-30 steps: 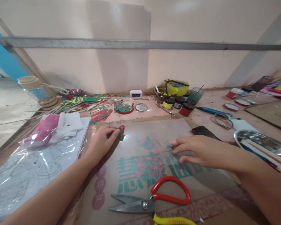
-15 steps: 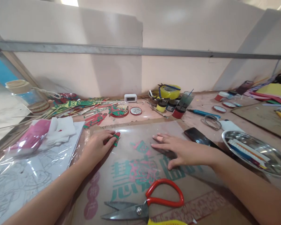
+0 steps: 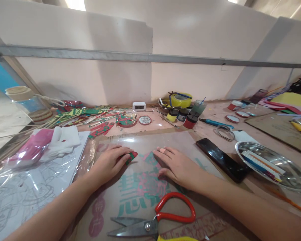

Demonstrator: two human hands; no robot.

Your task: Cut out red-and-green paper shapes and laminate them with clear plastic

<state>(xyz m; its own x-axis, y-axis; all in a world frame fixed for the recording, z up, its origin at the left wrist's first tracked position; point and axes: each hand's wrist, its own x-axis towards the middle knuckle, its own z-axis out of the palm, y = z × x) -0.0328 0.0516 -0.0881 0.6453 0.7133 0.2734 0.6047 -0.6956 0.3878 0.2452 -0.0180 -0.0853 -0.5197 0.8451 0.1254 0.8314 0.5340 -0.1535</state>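
Observation:
My left hand (image 3: 110,161) pinches a small red and green cut-out piece (image 3: 132,156) against the clear plastic sheet (image 3: 150,142) that covers printed cardboard. A short way to the right, my right hand (image 3: 177,165) lies flat on the same sheet with its fingers spread and nothing in it. Red-handled scissors (image 3: 163,217) lie shut on the sheet just in front of both hands.
A black phone (image 3: 224,160) lies right of my right hand, next to a steel dish (image 3: 286,172) holding sticks. Paint jars (image 3: 189,120), yellow tape (image 3: 181,99), a white clock (image 3: 139,106) and coloured cut-outs (image 3: 95,113) line the back. White gloves (image 3: 65,136) and bagged drawings (image 3: 27,187) sit left.
My right hand slid left across the sheet, uncovering the phone, and came close to my left hand. My left hand moved the cut-out slightly right and nearer to me.

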